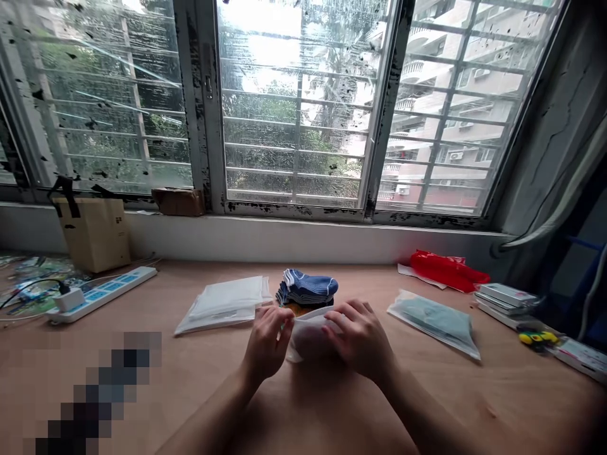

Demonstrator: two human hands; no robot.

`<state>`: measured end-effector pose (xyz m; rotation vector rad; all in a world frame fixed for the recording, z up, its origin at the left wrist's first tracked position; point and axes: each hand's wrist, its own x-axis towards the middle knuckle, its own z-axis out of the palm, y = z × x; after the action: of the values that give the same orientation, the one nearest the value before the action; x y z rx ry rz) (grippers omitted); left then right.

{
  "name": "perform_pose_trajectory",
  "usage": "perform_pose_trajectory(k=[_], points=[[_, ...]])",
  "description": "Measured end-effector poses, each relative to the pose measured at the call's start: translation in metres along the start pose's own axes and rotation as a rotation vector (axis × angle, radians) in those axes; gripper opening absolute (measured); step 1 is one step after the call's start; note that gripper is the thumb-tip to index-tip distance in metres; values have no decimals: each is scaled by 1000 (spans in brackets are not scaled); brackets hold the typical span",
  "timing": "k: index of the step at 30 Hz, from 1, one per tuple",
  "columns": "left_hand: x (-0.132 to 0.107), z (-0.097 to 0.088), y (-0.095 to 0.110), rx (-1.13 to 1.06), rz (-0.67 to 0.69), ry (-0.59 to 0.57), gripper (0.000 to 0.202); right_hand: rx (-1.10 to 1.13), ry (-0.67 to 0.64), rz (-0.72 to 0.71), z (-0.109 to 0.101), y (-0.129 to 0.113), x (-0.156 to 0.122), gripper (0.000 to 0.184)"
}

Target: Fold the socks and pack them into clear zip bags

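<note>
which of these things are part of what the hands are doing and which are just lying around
In use:
left hand and right hand on a translucent white plastic bag
stack of folded blue striped socks just behind it

Lying about:
flat white plastic packets
red plastic bag
white power strip

Clutter on the light wooden desk (497,392)
Far left, a tan cardboard box (92,234) stands behind a white power strip (102,294); far right, a crumpled red plastic bag (448,270) lies.
</note>
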<state>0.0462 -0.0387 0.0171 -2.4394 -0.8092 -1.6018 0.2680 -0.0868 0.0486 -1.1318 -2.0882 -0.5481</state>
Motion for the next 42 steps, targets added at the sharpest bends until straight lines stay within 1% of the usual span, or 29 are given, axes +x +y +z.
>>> perform_pose_trajectory(k=[3, 4, 5, 7, 9, 10, 12, 13, 16, 18, 21, 23, 25, 27, 28, 30, 31, 32, 34, 36, 37, 39, 41, 42], points=[[-1, 1, 1, 11, 21, -12, 12, 41, -166, 144, -10, -10, 10, 23], [-1, 1, 0, 12, 26, -17, 12, 57, -212, 193, -13, -10, 13, 24], [-2, 1, 0, 12, 31, -21, 12, 78, -247, 221, -16, -9, 16, 21], [-2, 3, 0, 4, 51, -32, 12, 125, -297, 205, -18, -5, 21, 10], [-2, 4, 1, -14, 81, -44, 13, 155, -341, 141, -15, 0, 24, 21], [-2, 4, 2, -22, 94, -47, 14, 159, -353, 117, -12, 0, 25, 22], [-2, 4, 4, -33, 109, -52, 15, 154, -344, 100, -4, -2, 26, 14], [-2, 4, 5, -34, 111, -53, 14, 154, -330, 100, 0, -4, 26, 13], [-2, 3, 5, -33, 110, -65, 14, 171, -290, 100, 8, -11, 26, 29], [-2, 3, 3, -28, 88, -69, 14, 202, -261, 97, 7, -13, 27, 33], [-2, 4, -1, -23, 15, -59, 16, 263, -227, 110, -9, -12, 32, 30], [-3, 4, -3, -26, -36, -46, 17, 300, -261, 141, -25, -11, 38, 26], [-4, 5, -5, -33, -67, -31, 18, 353, -322, 196, -41, -10, 45, 23], [-6, 5, -7, -41, -101, -10, 17, 478, -359, 271, -53, -6, 50, 19], [-7, 5, -8, -48, -121, 1, 17, 580, -353, 313, -56, -3, 50, 17], [-9, 6, -10, -79, -166, 10, 16, 827, -269, 412, -55, 8, 48, 17], [-10, 6, -10, -105, -188, 8, 16, 959, -185, 465, -52, 15, 46, 19], [-11, 6, -11, -138, -207, 5, 15, 1080, -77, 520, -48, 23, 43, 22], [-13, 7, -11, -206, -241, 3, 16, 1307, 183, 607, -37, 40, 36, 29], [-14, 9, -11, -252, -262, 9, 17, 1480, 378, 684, -25, 59, 27, 35], [-14, 10, -12, -261, -270, 17, 18, 1537, 428, 734, -19, 68, 22, 36], [-11, 9, -14, -258, -306, 65, 18, 1597, 449, 847, -7, 87, 10, 38], [-5, 3, -20, -229, -387, 155, 17, 1611, 463, 905, 5, 102, -1, 38], [0, -3, -25, -208, -440, 210, 17, 1617, 488, 929, 11, 108, -6, 37]])
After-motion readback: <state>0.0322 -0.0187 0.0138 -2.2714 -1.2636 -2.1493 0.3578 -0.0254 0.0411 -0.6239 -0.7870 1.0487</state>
